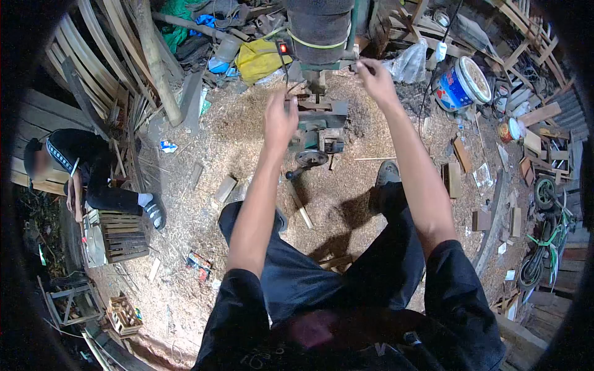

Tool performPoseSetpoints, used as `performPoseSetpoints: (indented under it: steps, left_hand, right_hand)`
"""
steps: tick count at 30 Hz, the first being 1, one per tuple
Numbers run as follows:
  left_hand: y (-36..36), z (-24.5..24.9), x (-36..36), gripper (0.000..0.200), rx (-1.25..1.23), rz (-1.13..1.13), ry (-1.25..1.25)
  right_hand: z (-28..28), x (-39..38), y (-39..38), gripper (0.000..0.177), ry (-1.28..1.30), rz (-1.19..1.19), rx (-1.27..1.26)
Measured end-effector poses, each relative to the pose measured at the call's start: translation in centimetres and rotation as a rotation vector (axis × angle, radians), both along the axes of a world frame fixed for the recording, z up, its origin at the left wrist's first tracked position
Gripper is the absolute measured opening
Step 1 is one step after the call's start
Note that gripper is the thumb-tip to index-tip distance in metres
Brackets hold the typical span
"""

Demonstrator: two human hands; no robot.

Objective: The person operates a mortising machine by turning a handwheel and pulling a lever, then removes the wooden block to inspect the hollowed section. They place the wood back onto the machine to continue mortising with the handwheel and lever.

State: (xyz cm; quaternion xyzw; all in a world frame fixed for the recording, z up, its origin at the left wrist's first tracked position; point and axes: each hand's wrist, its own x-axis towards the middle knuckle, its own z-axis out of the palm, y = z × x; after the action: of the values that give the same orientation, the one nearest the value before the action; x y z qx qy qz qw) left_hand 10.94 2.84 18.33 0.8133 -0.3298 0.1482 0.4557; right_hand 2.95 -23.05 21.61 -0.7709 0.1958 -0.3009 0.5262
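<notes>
Fingers of left hand (281, 117) curled closed beside drill press (318, 31), right hand (375, 80) fingers gripping its lever (355, 66)

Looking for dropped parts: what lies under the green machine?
Sawdust covers the ground, with a pale wooden stick on it. The machine itself hides its base and anything directly beneath.

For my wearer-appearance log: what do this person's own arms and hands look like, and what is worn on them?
Short black sleeves end above the elbows; nothing covers the forearms. The left hand and right hand are ungloved; no watch, band or ring shows.
</notes>
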Motion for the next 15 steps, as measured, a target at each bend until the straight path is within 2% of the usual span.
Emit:
performPoseSetpoints:
  steps: [2, 3, 5, 7, 8, 9, 11, 13, 15]
  left_hand:
    - [-2.1, 5.8, 1.6, 0.057, -0.137, -0.026, -0.169]
    - [-3.3, 8.2, 2.4, 0.065, -0.222, -0.049, -0.236]
    - [-5.3, 12.4, 4.2, 0.068, -0.269, -0.110, -0.414]
    - [-6.9, 15.6, 4.8, 0.068, -0.193, -0.093, -0.530]
    - [-7.8, 16.6, 5.2, 0.067, -0.156, -0.080, -0.588]
    - [-8.7, 16.7, 5.9, 0.064, -0.221, -0.101, -0.602]
    - [-10.1, 16.4, 7.1, 0.057, -0.339, -0.147, -0.624]
    - [-10.7, 16.4, 7.0, 0.056, -0.358, -0.138, -0.600]
    - [-10.1, 16.1, 6.8, 0.056, -0.353, -0.124, -0.583]
  right_hand:
    - [0.3, 3.3, -2.5, 0.042, -0.112, -0.067, -0.108]
    - [1.8, 4.4, -3.2, 0.044, -0.084, -0.116, -0.175]
    - [5.9, 5.8, -2.7, 0.050, -0.152, -0.184, -0.177]
    - [7.6, 8.4, -4.9, 0.056, -0.080, -0.146, -0.119]
    - [9.1, 9.3, -5.2, 0.064, -0.037, -0.152, -0.067]
    - [9.0, 11.2, -6.5, 0.072, -0.114, -0.195, -0.134]
    - [9.8, 14.4, -9.3, 0.082, -0.076, -0.178, -0.068]
    - [11.5, 18.1, -12.4, 0.072, -0.141, -0.117, 0.057]
    - [15.6, 16.7, -9.5, 0.065, -0.018, -0.066, 0.184]
